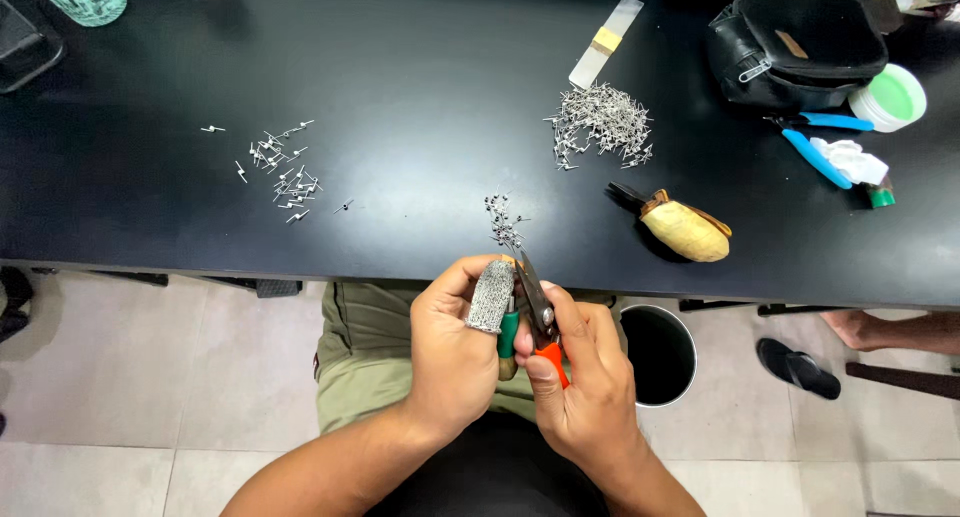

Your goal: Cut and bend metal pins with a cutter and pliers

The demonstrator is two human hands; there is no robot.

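My left hand [455, 342] wears a grey mesh guard [492, 297] on the thumb and grips a green-handled tool [508, 339]. My right hand [585, 377] is closed around orange-handled pliers [540, 317], jaws pointing up toward the table edge. Both hands meet just below the edge of the black table [400, 87], over my lap. A tiny cluster of metal pins [503, 222] lies on the table right above the hands. Whatever sits between the jaws is too small to tell.
A big pile of pins [602, 125] lies centre right, scattered pins [283, 167] at left. Also on the table: a tan-wrapped tool [685, 229], blue pliers [815, 147], a black bag [795, 47], a green round tub [890, 97]. A black bin [655, 355] and another person's sandalled foot [800, 365] are on the floor.
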